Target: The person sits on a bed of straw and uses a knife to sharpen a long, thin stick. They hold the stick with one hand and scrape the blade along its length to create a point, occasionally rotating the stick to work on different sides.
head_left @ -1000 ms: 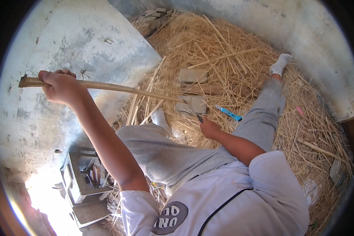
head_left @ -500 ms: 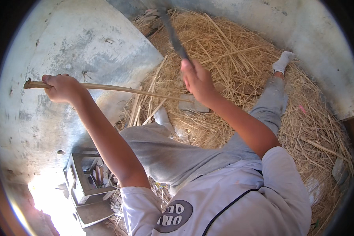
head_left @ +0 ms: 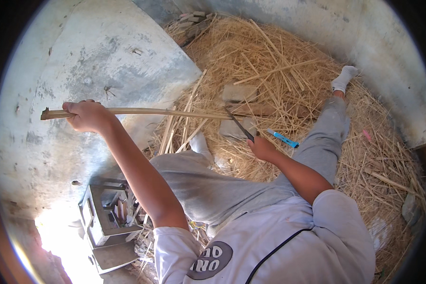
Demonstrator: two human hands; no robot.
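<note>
My left hand (head_left: 89,115) is closed round a long bamboo strip (head_left: 146,111) near its thick, ragged end. The strip runs almost level to the right, and its far end lies over a grey brick (head_left: 236,128). In my right hand (head_left: 261,148) is the black handle of a dark-bladed knife (head_left: 239,124). Its blade slants up and left, and the tip meets the strip close to the strip's far end; whether it has cut in, I cannot tell. A second brick (head_left: 240,93) sits just beyond.
Straw-like shavings and split strips (head_left: 279,52) cover the floor. A blue marker-like tool (head_left: 283,138) lies right of my right hand. My outstretched leg (head_left: 324,137) is at the right. Pale walls (head_left: 94,52) stand left and behind; a wooden box frame (head_left: 110,213) holds scraps.
The knife has swung down from high above onto the strip, and my right hand dropped with it. The left hand and strip shifted slightly right and down in view.
</note>
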